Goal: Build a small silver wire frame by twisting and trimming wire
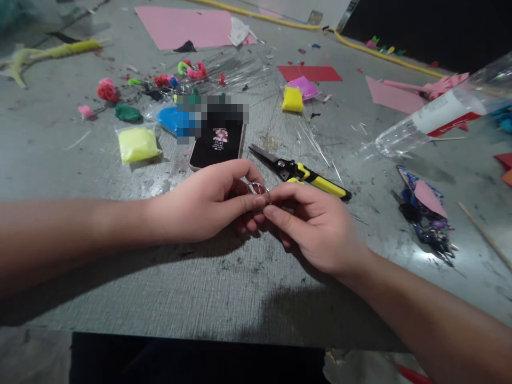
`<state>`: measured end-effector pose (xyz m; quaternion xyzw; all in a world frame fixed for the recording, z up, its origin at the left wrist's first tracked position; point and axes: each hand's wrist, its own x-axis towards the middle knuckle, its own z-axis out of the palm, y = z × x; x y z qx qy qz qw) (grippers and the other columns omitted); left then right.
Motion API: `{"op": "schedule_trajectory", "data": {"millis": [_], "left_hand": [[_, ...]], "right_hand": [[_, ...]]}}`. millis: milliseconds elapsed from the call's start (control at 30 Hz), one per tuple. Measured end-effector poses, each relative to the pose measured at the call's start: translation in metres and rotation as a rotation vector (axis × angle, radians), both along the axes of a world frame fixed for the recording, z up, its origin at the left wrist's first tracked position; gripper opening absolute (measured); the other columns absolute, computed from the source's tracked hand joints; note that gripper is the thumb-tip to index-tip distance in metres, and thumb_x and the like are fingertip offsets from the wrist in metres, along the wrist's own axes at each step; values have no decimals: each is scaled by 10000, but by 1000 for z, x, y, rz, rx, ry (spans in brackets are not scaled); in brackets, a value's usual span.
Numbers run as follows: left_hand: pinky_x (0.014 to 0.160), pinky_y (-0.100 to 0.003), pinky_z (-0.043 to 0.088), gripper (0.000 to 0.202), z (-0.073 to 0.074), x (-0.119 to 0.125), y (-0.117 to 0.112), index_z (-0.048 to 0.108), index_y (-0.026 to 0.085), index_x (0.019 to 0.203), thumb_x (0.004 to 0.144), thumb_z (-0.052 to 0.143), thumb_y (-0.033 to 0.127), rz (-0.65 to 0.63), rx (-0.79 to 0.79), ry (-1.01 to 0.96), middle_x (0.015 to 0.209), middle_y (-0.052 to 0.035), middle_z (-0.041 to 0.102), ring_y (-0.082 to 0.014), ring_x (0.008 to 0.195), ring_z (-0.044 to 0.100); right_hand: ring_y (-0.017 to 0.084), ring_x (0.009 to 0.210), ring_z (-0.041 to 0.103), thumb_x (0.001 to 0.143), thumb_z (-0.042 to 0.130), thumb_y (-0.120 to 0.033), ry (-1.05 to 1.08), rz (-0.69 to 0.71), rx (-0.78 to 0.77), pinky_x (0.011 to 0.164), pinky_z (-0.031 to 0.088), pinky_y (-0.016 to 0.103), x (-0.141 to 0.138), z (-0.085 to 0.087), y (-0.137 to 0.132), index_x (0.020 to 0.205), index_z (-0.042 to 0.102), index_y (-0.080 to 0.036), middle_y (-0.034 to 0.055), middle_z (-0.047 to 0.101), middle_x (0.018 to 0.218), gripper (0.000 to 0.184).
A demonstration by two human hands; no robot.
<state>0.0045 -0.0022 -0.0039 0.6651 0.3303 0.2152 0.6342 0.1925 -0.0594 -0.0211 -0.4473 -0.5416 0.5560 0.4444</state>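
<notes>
Above the near part of the table, my left hand (208, 200) and my right hand (316, 224) meet, fingertips almost touching. Between them is a thin silvery wire (258, 186) bent into a loop. My left thumb and fingers pinch it, and my right thumb and forefinger close on its right side. Fingers hide part of the loop. Just beyond my right hand lie scissors (300, 172) with black and yellow handles, blades pointing left. A phone (214, 149) with a lit screen rests behind my left hand, its far end blurred out.
Bagged clay lies around: pale yellow (138, 144), blue (170, 118), yellow (293, 100). Small clay flowers (107, 89) and loose wires sit further back. A clear bottle (432, 120) lies at right, near a dark pile of bits (430, 224). Pink paper (188, 26) is at the back.
</notes>
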Motion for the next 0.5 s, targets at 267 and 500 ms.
{"op": "schedule_trajectory", "data": {"millis": [267, 500], "left_hand": [[599, -246, 633, 74, 2, -1, 0, 505, 215, 917, 939, 540, 153, -32, -13, -24, 744, 11, 744, -168, 716, 778], [611, -232, 618, 108, 3, -1, 3, 491, 211, 856, 937, 518, 146, -128, 26, -16, 761, 5, 744, -156, 740, 775]], "right_hand": [[36, 445, 576, 832, 766, -168, 103, -64, -101, 405, 451, 169, -2, 3, 1, 891, 660, -171, -31, 721, 742, 121], [73, 674, 718, 865, 651, -64, 149, 34, -139, 624, 579, 174, -2, 3, 3, 878, 624, -161, -39, 704, 752, 101]]}}
